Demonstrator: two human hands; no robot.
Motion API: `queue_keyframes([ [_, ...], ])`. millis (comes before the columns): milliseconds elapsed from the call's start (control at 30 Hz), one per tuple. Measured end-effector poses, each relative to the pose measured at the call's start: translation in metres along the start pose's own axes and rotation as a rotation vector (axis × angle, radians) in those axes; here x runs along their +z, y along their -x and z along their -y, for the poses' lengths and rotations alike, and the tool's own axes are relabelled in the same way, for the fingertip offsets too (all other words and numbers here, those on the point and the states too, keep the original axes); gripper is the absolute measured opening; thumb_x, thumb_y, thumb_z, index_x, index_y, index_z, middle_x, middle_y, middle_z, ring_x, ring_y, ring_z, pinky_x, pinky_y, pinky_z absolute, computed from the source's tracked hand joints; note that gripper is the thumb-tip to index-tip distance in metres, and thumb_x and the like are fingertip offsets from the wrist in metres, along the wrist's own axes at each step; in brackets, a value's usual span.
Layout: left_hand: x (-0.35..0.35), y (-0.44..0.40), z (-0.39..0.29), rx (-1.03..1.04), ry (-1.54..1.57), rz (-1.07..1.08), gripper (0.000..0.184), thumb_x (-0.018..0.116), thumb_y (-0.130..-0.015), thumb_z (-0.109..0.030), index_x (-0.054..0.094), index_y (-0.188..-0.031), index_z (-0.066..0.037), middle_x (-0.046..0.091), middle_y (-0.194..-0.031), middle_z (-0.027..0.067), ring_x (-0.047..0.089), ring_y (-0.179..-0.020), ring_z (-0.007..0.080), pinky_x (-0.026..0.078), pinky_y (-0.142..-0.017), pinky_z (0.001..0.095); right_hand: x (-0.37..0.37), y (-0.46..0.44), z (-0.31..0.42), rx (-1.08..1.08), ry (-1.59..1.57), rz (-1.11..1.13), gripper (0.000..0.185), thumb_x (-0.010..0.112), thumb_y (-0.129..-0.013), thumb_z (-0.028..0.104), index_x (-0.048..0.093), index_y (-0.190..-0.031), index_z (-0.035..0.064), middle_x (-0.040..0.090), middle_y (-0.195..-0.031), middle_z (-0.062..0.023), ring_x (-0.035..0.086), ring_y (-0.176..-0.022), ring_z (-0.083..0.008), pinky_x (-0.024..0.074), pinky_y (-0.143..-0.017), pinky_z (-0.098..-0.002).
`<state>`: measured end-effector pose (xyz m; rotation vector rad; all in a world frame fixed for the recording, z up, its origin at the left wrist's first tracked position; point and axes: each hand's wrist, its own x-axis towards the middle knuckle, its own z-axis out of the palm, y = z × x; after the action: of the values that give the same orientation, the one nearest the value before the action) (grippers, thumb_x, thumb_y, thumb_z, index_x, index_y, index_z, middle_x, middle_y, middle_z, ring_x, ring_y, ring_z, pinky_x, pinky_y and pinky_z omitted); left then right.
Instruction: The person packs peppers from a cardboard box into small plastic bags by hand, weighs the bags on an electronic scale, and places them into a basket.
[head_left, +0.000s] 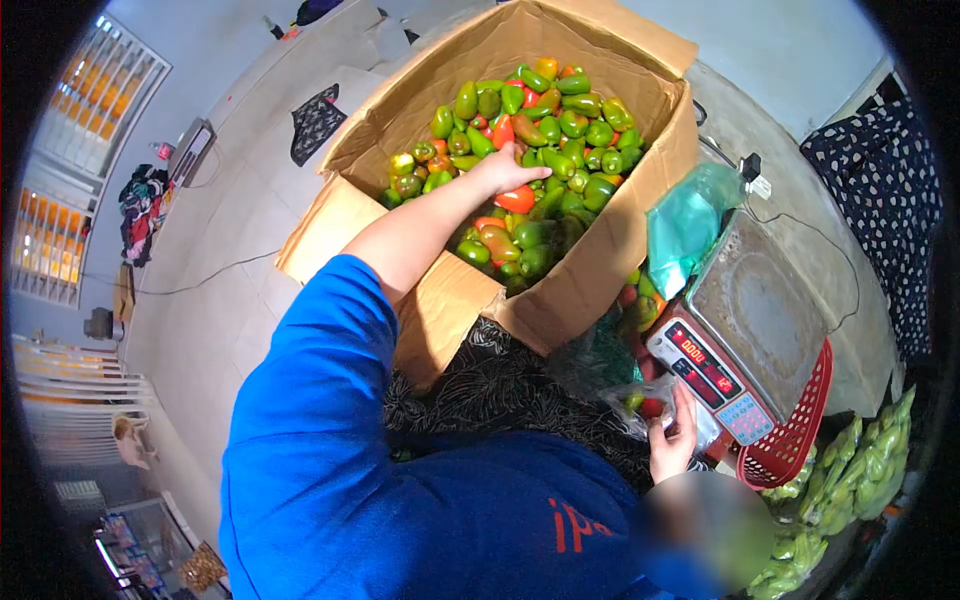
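Observation:
My left hand (510, 172) is over the peppers in the cardboard box (590, 290), with its thumb spread out to the right. Its fingertips touch a red pepper (503, 132), and another red pepper (516, 200) lies just below the hand. Green and mixed-colour peppers surround it. Low on the right, my right hand (675, 435) pinches the edge of a clear plastic bag (625, 400) with a few red and green peppers showing inside. This hand is just left of the keypad of the scale (765, 300).
A teal plastic bag (690, 225) leans against the scale. Beside the scale stands a red perforated basket (790, 445), near bagged green vegetables (860, 480). Dark patterned cloth (480, 380) lies below the box. A cable (210, 285) crosses the floor at left.

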<state>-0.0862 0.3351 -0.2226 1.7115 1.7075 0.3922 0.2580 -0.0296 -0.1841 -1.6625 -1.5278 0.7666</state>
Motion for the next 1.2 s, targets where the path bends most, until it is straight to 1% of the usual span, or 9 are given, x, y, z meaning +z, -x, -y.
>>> queue_keyframes([
  [233,-0.017,0.005,-0.013,-0.125,0.061,0.302,0.086,0.064,-0.073,-0.051,0.039,-0.131,0.007,0.053,-0.125,0.0172,0.053,-0.11,0.0247,0.044,-0.092,0.0342,-0.004,0.004,0.005,-0.018,-0.053,-0.062,0.058,0.048,-0.066,-0.009,0.048,-0.125,-0.0029,0.048,-0.129,-0.0184,0.045,-0.123,-0.0291,0.0292,-0.105,-0.0343],
  [400,-0.04,0.038,-0.043,-0.214,0.491,0.314,0.071,0.063,-0.073,-0.054,0.047,-0.128,-0.012,0.059,-0.106,0.0041,0.059,-0.087,0.0154,0.048,-0.066,0.031,-0.015,0.0,0.001,-0.065,0.067,-0.092,0.055,0.052,-0.068,-0.009,0.049,-0.123,-0.0023,0.049,-0.127,-0.019,0.046,-0.121,-0.0305,0.032,-0.104,-0.0347],
  [533,-0.055,0.125,-0.131,0.093,1.049,0.376,0.057,0.058,-0.082,-0.042,0.047,-0.125,-0.008,0.057,-0.096,0.0032,0.058,-0.084,0.0172,0.052,-0.069,0.0353,-0.03,0.001,-0.014,-0.05,0.032,-0.072,0.055,0.053,-0.069,-0.01,0.049,-0.123,-0.0034,0.049,-0.128,-0.0196,0.046,-0.122,-0.0312,0.0325,-0.104,-0.0352],
  [600,-0.041,0.169,-0.157,0.18,1.316,0.994,0.05,0.056,-0.085,-0.03,0.047,-0.126,-0.003,0.058,-0.105,0.0065,0.059,-0.089,0.0203,0.051,-0.078,0.0339,-0.034,0.0,-0.015,0.023,-0.022,-0.017,0.06,0.054,-0.067,-0.009,0.046,-0.127,-0.0022,0.047,-0.13,-0.0193,0.043,-0.124,-0.0311,0.0314,-0.105,-0.0339],
  [733,0.06,0.233,-0.186,0.237,0.729,1.163,0.05,0.056,-0.085,-0.033,0.05,-0.125,-0.003,0.06,-0.108,0.0119,0.061,-0.09,0.0209,0.049,-0.08,0.0328,-0.041,0.002,-0.019,-0.096,-0.086,0.082,0.066,0.057,-0.067,-0.004,0.042,-0.131,-0.0001,0.042,-0.135,-0.0184,0.04,-0.127,-0.0305,0.0301,-0.106,-0.0342],
  [800,0.125,0.253,-0.174,-0.124,0.883,1.338,0.044,0.051,-0.09,-0.035,0.051,-0.122,-0.004,0.062,-0.106,0.0102,0.06,-0.094,0.0176,0.048,-0.083,0.0319,-0.041,0.005,-0.019,-0.127,-0.155,0.093,0.064,0.058,-0.067,0.001,0.043,-0.13,-0.0011,0.04,-0.137,-0.0179,0.039,-0.127,-0.0299,0.0296,-0.106,-0.0364],
  [900,0.189,0.242,-0.144,-0.579,0.848,1.369,0.039,0.045,-0.095,-0.036,0.052,-0.12,-0.007,0.062,-0.109,0.0074,0.058,-0.099,0.0147,0.045,-0.086,0.0296,-0.049,0.009,-0.016,-0.141,-0.118,0.133,0.072,0.06,-0.067,0.001,0.037,-0.135,0.0019,0.037,-0.139,-0.0178,0.034,-0.131,-0.0313,0.0274,-0.108,-0.0365],
  [1033,0.198,0.255,-0.174,-0.651,0.915,1.16,0.038,0.038,-0.096,-0.041,0.05,-0.123,-0.017,0.061,-0.11,0.0022,0.059,-0.099,0.0152,0.05,-0.077,0.0318,-0.047,0.02,-0.026,-0.085,-0.155,0.131,0.074,0.064,-0.066,0.001,0.037,-0.135,0.0022,0.037,-0.138,-0.0184,0.035,-0.13,-0.032,0.0284,-0.108,-0.0364],
  [1200,0.221,0.267,-0.162,-0.334,0.976,1.053,0.034,0.046,-0.092,-0.034,0.048,-0.124,-0.02,0.059,-0.111,0.0011,0.061,-0.091,0.016,0.051,-0.067,0.0341,-0.043,0.018,-0.031,-0.019,-0.248,0.018,0.073,0.065,-0.065,0.0,0.039,-0.133,0.001,0.041,-0.133,-0.0187,0.04,-0.125,-0.0322,0.0307,-0.106,-0.0359],
])
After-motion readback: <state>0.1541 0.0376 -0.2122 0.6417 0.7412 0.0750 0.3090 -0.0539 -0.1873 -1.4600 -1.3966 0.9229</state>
